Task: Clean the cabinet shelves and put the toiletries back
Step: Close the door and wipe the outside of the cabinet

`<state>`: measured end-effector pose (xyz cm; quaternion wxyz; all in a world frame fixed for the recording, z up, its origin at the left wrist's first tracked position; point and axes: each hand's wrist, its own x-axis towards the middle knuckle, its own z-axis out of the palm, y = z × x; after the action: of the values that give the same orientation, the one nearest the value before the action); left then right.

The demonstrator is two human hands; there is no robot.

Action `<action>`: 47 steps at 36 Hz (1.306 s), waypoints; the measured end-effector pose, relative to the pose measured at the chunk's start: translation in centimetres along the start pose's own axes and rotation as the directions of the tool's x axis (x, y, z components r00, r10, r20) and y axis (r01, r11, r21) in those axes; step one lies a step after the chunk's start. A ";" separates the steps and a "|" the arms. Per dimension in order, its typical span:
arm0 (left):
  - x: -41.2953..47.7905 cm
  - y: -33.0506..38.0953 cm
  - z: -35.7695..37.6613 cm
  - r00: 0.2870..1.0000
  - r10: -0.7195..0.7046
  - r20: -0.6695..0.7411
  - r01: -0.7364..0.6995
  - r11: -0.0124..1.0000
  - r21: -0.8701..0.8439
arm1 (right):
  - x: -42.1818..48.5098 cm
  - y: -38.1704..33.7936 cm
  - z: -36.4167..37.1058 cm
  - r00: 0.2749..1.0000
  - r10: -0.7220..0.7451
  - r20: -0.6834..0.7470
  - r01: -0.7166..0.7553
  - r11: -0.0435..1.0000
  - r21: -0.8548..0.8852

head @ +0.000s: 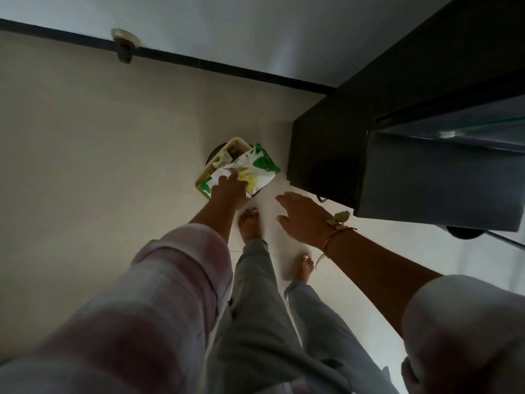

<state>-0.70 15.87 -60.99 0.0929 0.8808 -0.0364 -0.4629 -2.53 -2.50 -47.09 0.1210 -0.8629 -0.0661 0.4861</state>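
We've got our left hand (pixel 227 189) down on the crinkly green-and-white packet (pixel 250 169) atop the bin (pixel 211 166), grip unclear; light, floppy, pinch an edge. Right hand (pixel 304 217) hangs spread, empty.

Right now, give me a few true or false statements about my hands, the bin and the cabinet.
1. The left hand is on a green and white packet at the bin. True.
2. The right hand holds a bottle. False: it is open and holds nothing.
3. The bin stands on the floor. True.
4. The person wears shoes. False: the feet are bare.
5. The cabinet is white. False: it is dark.
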 end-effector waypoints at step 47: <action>-19.2 34.4 -5.0 0.827 0.148 -0.542 -0.392 0.844 -0.367 | -19.9 22.7 -2.0 0.667 0.265 -0.697 0.136 0.876 0.463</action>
<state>-6.75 -14.29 -35.96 0.3727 0.9060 -0.0281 -0.1988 -11.18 -29.26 -35.90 0.3282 -0.9287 0.1427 0.0971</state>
